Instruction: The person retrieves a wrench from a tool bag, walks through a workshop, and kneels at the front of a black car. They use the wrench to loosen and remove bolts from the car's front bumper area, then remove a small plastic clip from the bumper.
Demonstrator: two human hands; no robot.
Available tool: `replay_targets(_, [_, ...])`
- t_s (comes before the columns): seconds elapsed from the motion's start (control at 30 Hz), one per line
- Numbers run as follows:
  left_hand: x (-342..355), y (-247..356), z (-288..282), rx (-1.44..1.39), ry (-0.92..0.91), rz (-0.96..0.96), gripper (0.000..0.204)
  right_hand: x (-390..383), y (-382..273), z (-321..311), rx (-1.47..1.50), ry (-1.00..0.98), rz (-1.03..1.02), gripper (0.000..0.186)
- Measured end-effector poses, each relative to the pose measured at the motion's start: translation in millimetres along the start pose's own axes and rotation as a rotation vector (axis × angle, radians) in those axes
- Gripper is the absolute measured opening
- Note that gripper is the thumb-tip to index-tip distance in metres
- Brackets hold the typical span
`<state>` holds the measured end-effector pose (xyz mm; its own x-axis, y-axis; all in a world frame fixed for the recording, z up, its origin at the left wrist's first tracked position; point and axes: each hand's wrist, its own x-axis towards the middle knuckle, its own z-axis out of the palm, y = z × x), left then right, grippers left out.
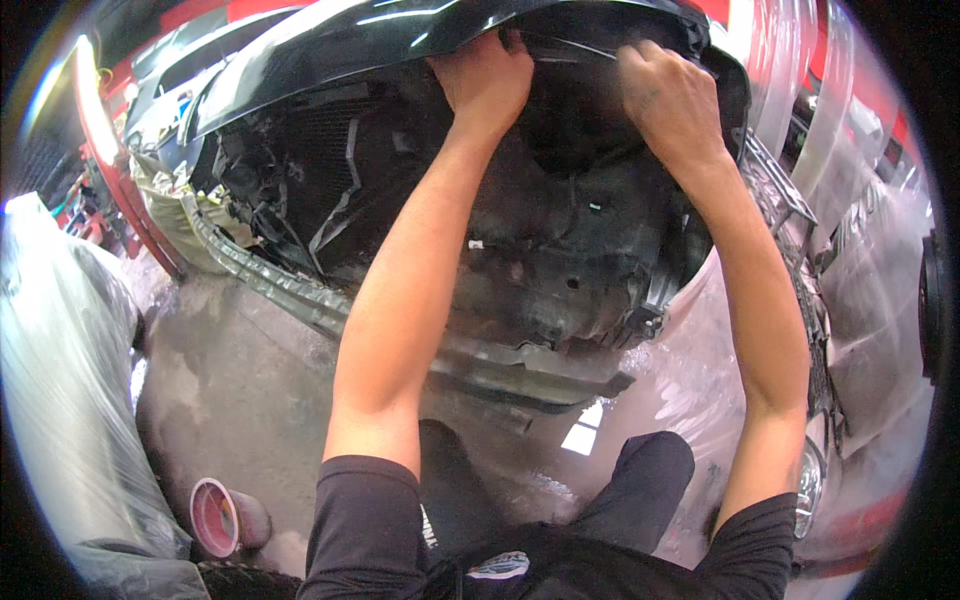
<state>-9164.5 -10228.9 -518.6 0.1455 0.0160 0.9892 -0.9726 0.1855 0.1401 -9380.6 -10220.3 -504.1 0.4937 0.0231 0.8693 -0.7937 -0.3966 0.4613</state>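
Both my arms reach up to the underside of a glossy dark car body panel (330, 75). My left hand (487, 78) is closed at the panel's lower lip, its fingertips partly hidden there. To its right, my right hand (672, 98) is closed with the fingers curled in, slightly blurred, below the panel's right end. What each hand pinches cannot be made out. A thin pale line (580, 46) runs between the two hands; whether it is a strand or a bright edge is unclear. Below them opens the dark wheel well (560, 225), with dusty inner surfaces and small clips.
A long sill-like strip (520, 378) borders the opening's lower side. Clear plastic sheeting covers bulky things at left (70, 370) and right (865, 280). A pink-stained tub (245, 520) lies tipped on the concrete floor (235, 390). A red post (130, 200) stands at the left.
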Motion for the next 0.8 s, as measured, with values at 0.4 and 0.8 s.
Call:
replay_targets(0.4, [5.6, -10.7, 3.9, 0.042, -0.123, 0.062, 0.042, -18.8, -0.8, -1.0, 0.179, 0.138, 0.089, 0.010])
replay_targets(0.8, [16.4, 3.9, 4.3, 0.128, -0.195, -0.148, 0.046, -113.1, -12.0, -63.3, 0.755, -0.167, 0.607, 0.017])
